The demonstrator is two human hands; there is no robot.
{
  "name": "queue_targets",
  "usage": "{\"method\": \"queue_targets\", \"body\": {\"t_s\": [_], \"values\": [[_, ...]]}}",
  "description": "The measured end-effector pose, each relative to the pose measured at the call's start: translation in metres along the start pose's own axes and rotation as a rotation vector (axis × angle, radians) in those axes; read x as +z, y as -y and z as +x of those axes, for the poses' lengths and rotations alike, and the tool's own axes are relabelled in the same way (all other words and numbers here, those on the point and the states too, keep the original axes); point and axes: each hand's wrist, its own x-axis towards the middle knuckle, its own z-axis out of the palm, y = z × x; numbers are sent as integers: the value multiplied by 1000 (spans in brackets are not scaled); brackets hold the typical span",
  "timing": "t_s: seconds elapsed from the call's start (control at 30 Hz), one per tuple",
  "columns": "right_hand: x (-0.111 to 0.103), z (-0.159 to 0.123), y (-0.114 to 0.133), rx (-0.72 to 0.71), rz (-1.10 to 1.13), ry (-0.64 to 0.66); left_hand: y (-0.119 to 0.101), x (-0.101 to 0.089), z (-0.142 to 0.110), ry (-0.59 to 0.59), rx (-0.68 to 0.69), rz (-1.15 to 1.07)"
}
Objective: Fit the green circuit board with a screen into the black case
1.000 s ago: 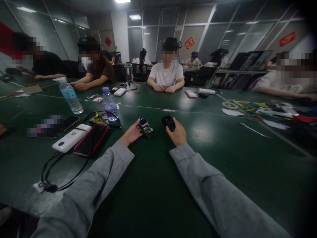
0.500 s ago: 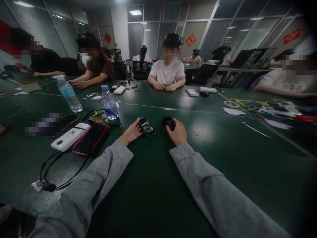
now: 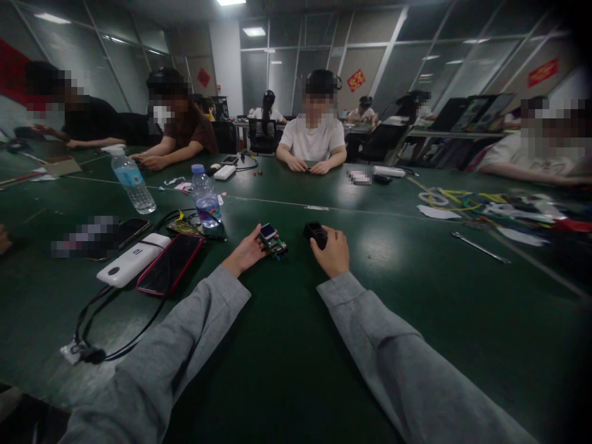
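L hand [image 3: 247,254] grips small circuit board w/ screen [image 3: 276,245], thumb on near edge, rest of fingers mostly hidden under it. Board sits tilted, screen end up & L, just R of L palm; bare green parts + connectors visible. R hand [image 3: 333,254] closed round black case [image 3: 313,230], thumb on near side, fingers over R side; can't tell if case touches table [image 3: 287,345] or is slightly off it. Board & case near each other, gap btwn, approx mid-view.

L side of table: white power bank [image 3: 127,265] just beside red-edged phone [image 3: 171,265], black cord looped below. Behind those, bottle w/ blue cap [image 3: 205,194] upright, spray bottle [image 3: 134,182] further L. R side: wrench [image 3: 481,247] flat, well apart from R hand; pile of mixed cables [image 3: 504,206] beyond it. Person in white tee [image 3: 312,139] opp. side, both hands on table, small dark item btwn them, too small to ID.
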Motion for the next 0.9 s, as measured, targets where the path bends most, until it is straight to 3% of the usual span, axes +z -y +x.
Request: {"method": "queue_targets", "body": {"t_s": [0.47,0.9], "values": [[2,3,-1,-22,-1,72,-1,-1,0,7,-22,-49],[5,1,-2,-5,20,60,-1,0,1,1,-31,-56]]}}
